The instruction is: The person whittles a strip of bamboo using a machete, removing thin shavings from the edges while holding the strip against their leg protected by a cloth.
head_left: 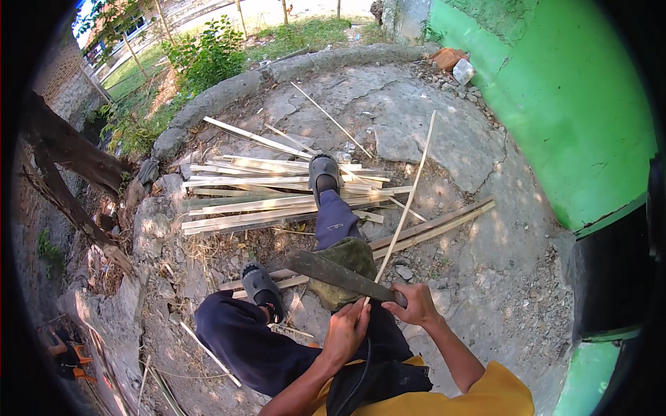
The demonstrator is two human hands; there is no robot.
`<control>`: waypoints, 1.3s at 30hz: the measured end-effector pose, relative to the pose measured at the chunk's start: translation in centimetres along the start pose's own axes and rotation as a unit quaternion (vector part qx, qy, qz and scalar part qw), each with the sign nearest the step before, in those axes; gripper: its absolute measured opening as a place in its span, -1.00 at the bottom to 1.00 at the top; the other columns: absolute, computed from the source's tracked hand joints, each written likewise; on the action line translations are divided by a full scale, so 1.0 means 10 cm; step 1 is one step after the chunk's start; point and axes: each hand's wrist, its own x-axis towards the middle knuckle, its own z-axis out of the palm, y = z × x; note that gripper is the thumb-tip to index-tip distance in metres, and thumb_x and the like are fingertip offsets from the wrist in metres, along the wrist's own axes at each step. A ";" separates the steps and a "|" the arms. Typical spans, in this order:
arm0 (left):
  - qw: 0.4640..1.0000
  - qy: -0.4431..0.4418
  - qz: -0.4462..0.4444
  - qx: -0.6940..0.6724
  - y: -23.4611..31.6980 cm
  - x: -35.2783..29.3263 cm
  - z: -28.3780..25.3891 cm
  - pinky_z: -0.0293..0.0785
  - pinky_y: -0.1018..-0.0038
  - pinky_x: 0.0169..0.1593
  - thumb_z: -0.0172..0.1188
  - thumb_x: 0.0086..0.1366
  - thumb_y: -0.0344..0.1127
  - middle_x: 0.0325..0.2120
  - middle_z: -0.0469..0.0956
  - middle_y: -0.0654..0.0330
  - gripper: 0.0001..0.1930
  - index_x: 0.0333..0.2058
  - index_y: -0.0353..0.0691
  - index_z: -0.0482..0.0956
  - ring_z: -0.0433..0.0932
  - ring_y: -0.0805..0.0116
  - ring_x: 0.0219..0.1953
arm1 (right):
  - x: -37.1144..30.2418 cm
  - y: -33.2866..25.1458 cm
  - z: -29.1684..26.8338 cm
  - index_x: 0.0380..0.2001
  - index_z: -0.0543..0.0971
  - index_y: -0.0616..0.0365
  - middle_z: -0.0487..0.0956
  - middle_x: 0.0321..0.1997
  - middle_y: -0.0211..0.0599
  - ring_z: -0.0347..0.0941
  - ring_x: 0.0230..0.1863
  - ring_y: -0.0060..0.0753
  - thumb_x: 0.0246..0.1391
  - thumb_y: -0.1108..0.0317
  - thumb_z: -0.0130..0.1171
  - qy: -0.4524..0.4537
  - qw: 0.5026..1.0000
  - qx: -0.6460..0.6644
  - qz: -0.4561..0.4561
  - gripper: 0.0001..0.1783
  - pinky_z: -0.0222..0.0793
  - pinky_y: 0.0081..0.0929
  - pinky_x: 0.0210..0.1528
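The left of two head-worn fisheye cameras supplies the view. It looks steeply downward and forward from the person's head height. The hands (347, 333) lie at close range, below and right of the optical centre. Coverage extends across the concrete ground (461, 163) to its raised far edge (298, 67) and the green wall (555, 104) bordering its right side.

Your right hand (417, 305) grips the handle of a big knife (334, 273), its blade angled left over the cloth (355, 258) on your leg. Your left hand (346, 334) pinches the near end of a long thin wood strip (416, 178), which meets the blade. Your farther shoe (324, 173) rests among piled strips (250, 204); a green wall (555, 104) stands at right.
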 end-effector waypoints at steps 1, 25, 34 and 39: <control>1.000 -0.003 -0.001 -0.001 0.01 0.00 0.00 0.53 0.15 -0.26 0.20 0.45 -0.40 -0.35 0.64 -0.19 -0.77 -0.02 -0.41 0.65 0.67 -0.18 -0.32 | 0.01 0.00 0.00 -0.36 0.66 0.10 0.54 -0.65 -0.18 0.61 -0.54 0.06 0.13 -0.36 0.29 -0.001 1.000 0.006 0.003 -0.35 0.46 -0.14 -0.46; 1.000 -0.009 -0.007 0.009 -0.01 -0.02 0.03 0.50 0.15 -0.31 0.21 0.44 -0.43 -0.41 0.60 -0.13 -0.74 0.05 -0.35 0.64 0.63 -0.16 -0.39 | -0.02 -0.10 0.04 -0.35 0.63 0.19 0.50 -0.68 -0.11 0.56 -0.57 0.08 0.18 -0.29 0.28 0.000 0.999 0.044 0.014 -0.36 0.41 -0.16 -0.48; 1.000 0.007 -0.015 -0.024 0.07 0.05 0.02 0.52 0.19 -0.26 0.18 0.44 -0.44 -0.39 0.62 -0.17 -0.78 -0.02 -0.43 0.65 0.66 -0.13 -0.35 | 0.10 -0.01 0.07 -0.38 0.62 0.12 0.53 -0.66 -0.19 0.58 -0.56 0.04 0.14 -0.33 0.29 0.034 0.999 0.011 -0.012 -0.37 0.44 -0.15 -0.46; 0.999 -0.024 -0.030 0.013 0.07 0.03 -0.02 0.49 0.17 -0.28 0.18 0.44 -0.45 -0.41 0.61 -0.17 -0.78 -0.03 -0.42 0.65 0.64 -0.13 -0.38 | -0.04 -0.15 0.10 -0.35 0.64 0.13 0.55 -0.64 -0.18 0.60 -0.55 0.03 0.13 -0.33 0.30 0.031 0.999 0.019 0.006 -0.36 0.44 -0.16 -0.48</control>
